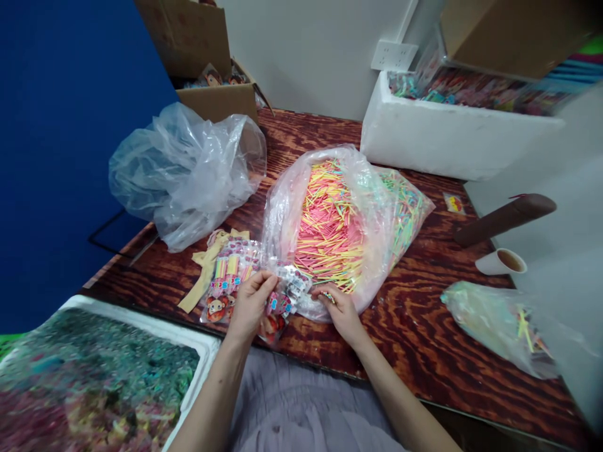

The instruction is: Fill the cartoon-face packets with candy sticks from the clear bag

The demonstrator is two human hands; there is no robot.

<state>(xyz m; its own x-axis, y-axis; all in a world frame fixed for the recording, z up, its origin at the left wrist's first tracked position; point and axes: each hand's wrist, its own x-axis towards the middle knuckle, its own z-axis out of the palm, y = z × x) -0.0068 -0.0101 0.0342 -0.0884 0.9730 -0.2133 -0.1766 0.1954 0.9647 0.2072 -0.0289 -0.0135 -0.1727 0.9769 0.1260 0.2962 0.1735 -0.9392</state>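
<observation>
My left hand (249,301) is closed on a small clear printed packet (281,300) at the table's near edge. My right hand (338,307) pinches a few thin coloured sticks (328,295) right beside that packet. Just beyond both hands lies a big clear plastic bag (282,207) full of pink, yellow and green sticks (330,220). A stack of printed cartoon packets (226,276) lies left of my left hand.
A crumpled clear bag (183,169) sits at the left, cardboard boxes (207,63) behind it. White foam boxes stand at the back right (443,138) and near left (141,326). A paper cup (499,260), a brown tube (504,220) and another stick bag (499,326) lie right.
</observation>
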